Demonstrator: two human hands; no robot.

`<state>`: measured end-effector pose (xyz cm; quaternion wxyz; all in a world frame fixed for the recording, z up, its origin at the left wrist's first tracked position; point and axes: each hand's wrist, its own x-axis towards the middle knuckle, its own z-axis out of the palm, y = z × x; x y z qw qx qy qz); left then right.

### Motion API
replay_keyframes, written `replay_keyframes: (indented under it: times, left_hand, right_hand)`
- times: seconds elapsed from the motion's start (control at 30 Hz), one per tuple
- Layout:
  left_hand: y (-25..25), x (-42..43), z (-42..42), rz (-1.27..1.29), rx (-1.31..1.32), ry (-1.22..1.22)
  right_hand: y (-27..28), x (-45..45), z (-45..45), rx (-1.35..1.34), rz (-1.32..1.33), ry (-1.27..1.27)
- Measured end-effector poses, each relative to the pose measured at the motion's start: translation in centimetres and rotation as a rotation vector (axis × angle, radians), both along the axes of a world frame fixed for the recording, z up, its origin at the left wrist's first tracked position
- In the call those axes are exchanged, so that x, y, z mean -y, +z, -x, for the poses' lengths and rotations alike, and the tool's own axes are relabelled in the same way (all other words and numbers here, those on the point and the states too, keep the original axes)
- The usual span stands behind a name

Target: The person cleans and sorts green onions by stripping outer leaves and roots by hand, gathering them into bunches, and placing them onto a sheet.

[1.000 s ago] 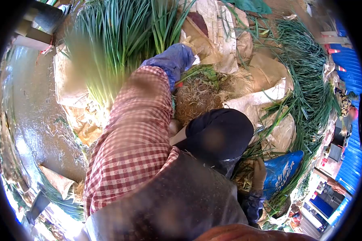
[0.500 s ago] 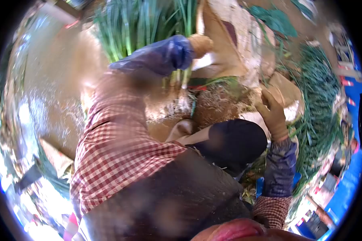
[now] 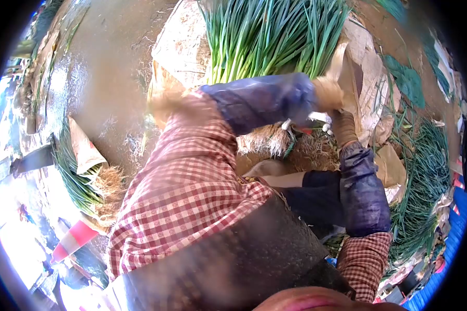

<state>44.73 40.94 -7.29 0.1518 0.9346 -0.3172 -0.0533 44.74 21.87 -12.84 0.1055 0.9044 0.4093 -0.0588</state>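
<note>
My left hand [image 3: 328, 94], in a tan glove, is bent down at the end of a blue sleeve; its fingers are hidden. Close below it is my right hand [image 3: 344, 127], also gloved, its fingers bent and meeting the left glove. Small white pieces [image 3: 321, 120] show beside the hands; what they are is unclear. Behind my left forearm lies a thick bundle of long green onions [image 3: 270, 39], its pale roots [image 3: 267, 140] showing below the sleeve.
Tan sacking [image 3: 366, 67] lies right of the bundle, near a green net [image 3: 406, 80]. More green stalks [image 3: 420, 181] are heaped at the right. Wet ground [image 3: 109, 57], a smaller onion bunch [image 3: 80, 179] and a red-and-white cone [image 3: 73, 241] are at the left.
The view has swung, shifting the onions rightward. My right hand has risen from beside the blue bag, fingers apart half a second ago, and now meets my left hand.
</note>
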Motion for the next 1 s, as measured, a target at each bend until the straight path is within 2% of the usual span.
replay_keyframes:
  times: [0.07, 0.1, 0.13, 0.17, 0.23, 0.27, 0.33, 0.4, 0.5, 0.6, 0.67, 0.7, 0.8, 0.87, 0.93, 1.0]
  left_hand:
    - [-1.9, -4.0, -0.1, 0.147, 0.045, 0.21]
    - [-2.9, -6.9, 0.6, 0.214, 0.096, 0.362]
    - [-4.0, -10.3, 1.7, 0.273, 0.147, 0.523]
    - [-5.3, -13.9, 3.2, 0.304, 0.189, 0.682]
    - [-7.9, -20.7, 7.2, 0.266, 0.204, 1.019]
    - [-9.3, -23.4, 9.2, 0.235, 0.145, 1.18]
    - [-12.1, -26.8, 12.3, 0.254, -0.115, 1.41]
    - [-14.3, -28.6, 14.2, 0.426, -0.369, 1.554]
    - [-16.4, -29.4, 14.6, 0.907, -0.633, 1.649]
    - [-17.0, -29.9, 13.8, 1.416, -0.794, 1.668]
    - [-17.2, -30.4, 13.2, 1.683, -0.854, 1.653]
    - [-17.5, -30.9, 12.8, 1.791, -0.874, 1.635]
    - [-18.3, -32.3, 11.8, 2.03, -0.878, 1.581]
    - [-18.8, -33.8, 11.3, 2.133, -0.856, 1.548]
    - [-18.9, -35.5, 10.8, 2.164, -0.749, 1.512]
    - [-18.7, -37.6, 10.7, 2.113, -0.519, 1.449]
  right_hand:
    - [0.7, -1.5, 0.4, -0.461, -0.399, -0.827]
    - [-0.9, -0.3, 0.4, -0.339, -0.5, -0.73]
    - [-1.0, 0.3, 0.5, -0.342, -0.501, -0.742]
    - [-1.0, 0.6, 0.7, -0.24, -0.378, -0.745]
    - [-1.4, 1.1, 0.6, -0.248, -0.396, -0.78]
    - [-1.6, 1.4, 0.5, -0.252, -0.406, -0.797]
    - [-0.1, 0.8, 0.9, -0.442, -0.552, -0.871]
    - [2.2, -0.2, 1.5, -0.452, -0.49, -0.893]
    - [2.0, -0.2, 1.1, -0.529, -0.47, -0.976]
    - [0.5, 0.4, 0.7, -0.249, -0.299, -0.916]
    - [-0.1, 1.2, 0.4, -0.496, -0.586, -0.864]
    - [0.7, 0.8, 0.7, -0.495, -0.585, -0.871]
    - [2.7, 0.0, 1.0, -0.518, -0.49, -0.87]
    - [3.3, -0.3, 1.2, -0.568, -0.585, -0.835]
    - [4.2, -0.6, 1.4, -0.592, -0.562, -0.859]
    - [3.4, -0.1, 1.1, -0.582, -0.558, -0.813]
